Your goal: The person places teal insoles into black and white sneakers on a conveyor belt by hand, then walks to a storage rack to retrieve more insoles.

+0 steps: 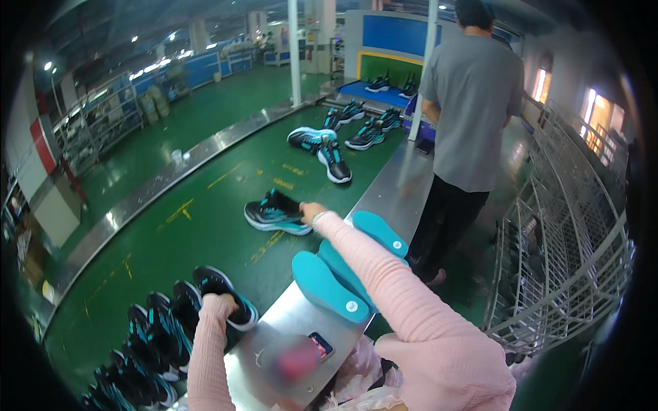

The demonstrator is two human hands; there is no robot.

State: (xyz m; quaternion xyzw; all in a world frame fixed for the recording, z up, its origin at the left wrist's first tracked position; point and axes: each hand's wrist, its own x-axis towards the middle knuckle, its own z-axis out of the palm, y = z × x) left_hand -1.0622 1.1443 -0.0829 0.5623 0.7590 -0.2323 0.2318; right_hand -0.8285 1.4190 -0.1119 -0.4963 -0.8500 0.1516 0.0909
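Note:
My right arm stretches forward over the green conveyor belt (205,226). At its end, my right hand (313,212) is closed on the heel end of a black and teal sneaker (274,218) with a white sole. Nearer and to the left, my left hand (218,306) reaches into the opening of another black sneaker (240,312), gripping it at the end of a row; its fingertips are hidden inside. Under and beside my right forearm, teal insoles (327,286) with round white stickers lie on the metal ledge (271,335).
A row of black sneakers (157,332) lines the near left of the belt. Several more sneakers (334,161) sit farther along it. A phone (320,344) lies on the ledge. A person in a grey shirt (473,103) stands at right, near wire racks (569,240).

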